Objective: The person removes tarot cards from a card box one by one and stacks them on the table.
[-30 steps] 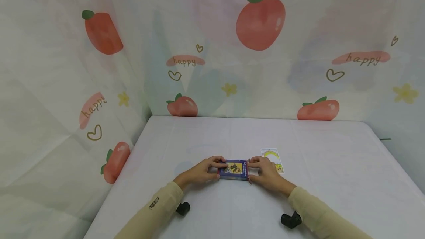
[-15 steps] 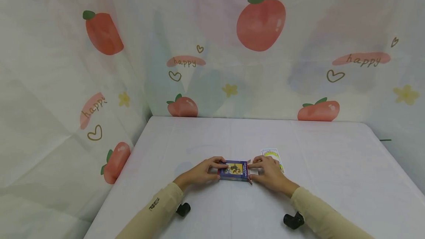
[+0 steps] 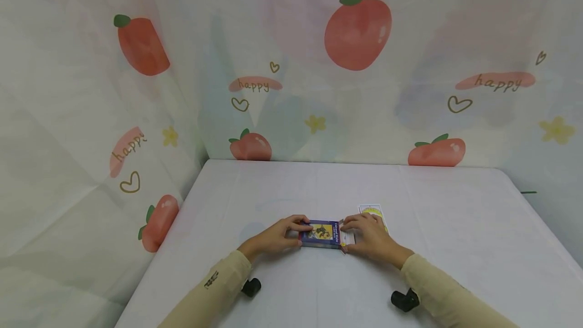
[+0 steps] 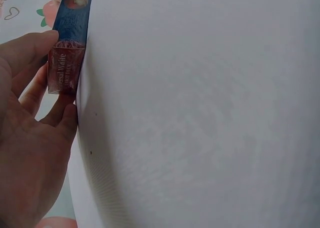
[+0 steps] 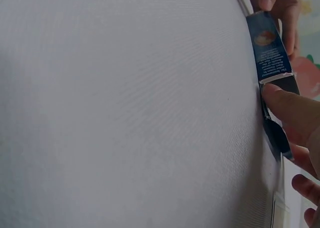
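Since a second ago, the right hand (image 3: 375, 237) has shifted slightly rightward and now hides more of the loose card (image 3: 372, 210) behind it, while the left hand (image 3: 273, 235) and the Universal Waite tarot box (image 3: 319, 232) have barely moved. Left thumb and fingers grip the box's closed left end, bent around its sides. At the opened right end, the right hand is partly curled, its thumb on the near corner and its fingertips at the far one, pinching the end with a gap between them; a pale piece (image 3: 348, 238) shows in that gap, and I cannot tell whether it is a flap or cards. Beside that thumb, a dark blue flap (image 5: 276, 138) hangs outward. The box lies with its picture face up on the white bench (image 3: 282, 186), between the two hands. Beyond them, white surface runs to the far edge, well apart from the box, and to the slanting side edges, each farther off than the hands; the near edge is out of view. Printed fabric (image 3: 291, 29) rises behind the far edge.
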